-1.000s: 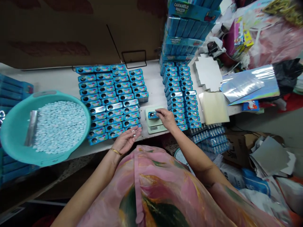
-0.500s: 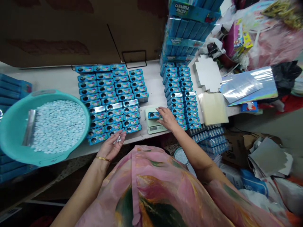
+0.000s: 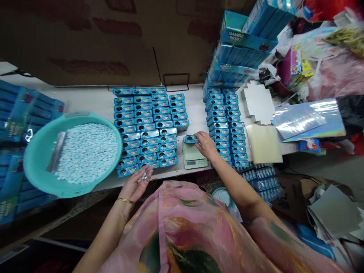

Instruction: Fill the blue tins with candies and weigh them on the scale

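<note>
My right hand [image 3: 207, 145] grips one end of a small blue candy box [image 3: 191, 139] at the far edge of a pale green digital scale [image 3: 195, 154]. Whether the box still rests on the scale, I cannot tell. Palm up and fingers curled, my left hand [image 3: 139, 182] cradles several white candies [image 3: 143, 177] before the near edge of the left block of blue boxes [image 3: 148, 139]. To the left, a turquoise basin [image 3: 36, 159] holds a heap of pale candies [image 3: 88, 153] and a metal scoop [image 3: 56, 152].
Another double row of blue boxes [image 3: 227, 127] stands right of the scale. Behind it rise stacked display cartons [image 3: 239, 57]. White card pieces [image 3: 258, 102], yellowish sheets [image 3: 264, 144] and shiny sheets [image 3: 309, 117] lie farther right. A large cardboard box [image 3: 99, 45] borders the table's back.
The blue box has moved from the middle of the scale to its far edge, with my right hand on it. My left hand still holds the candies. The view has shifted left.
</note>
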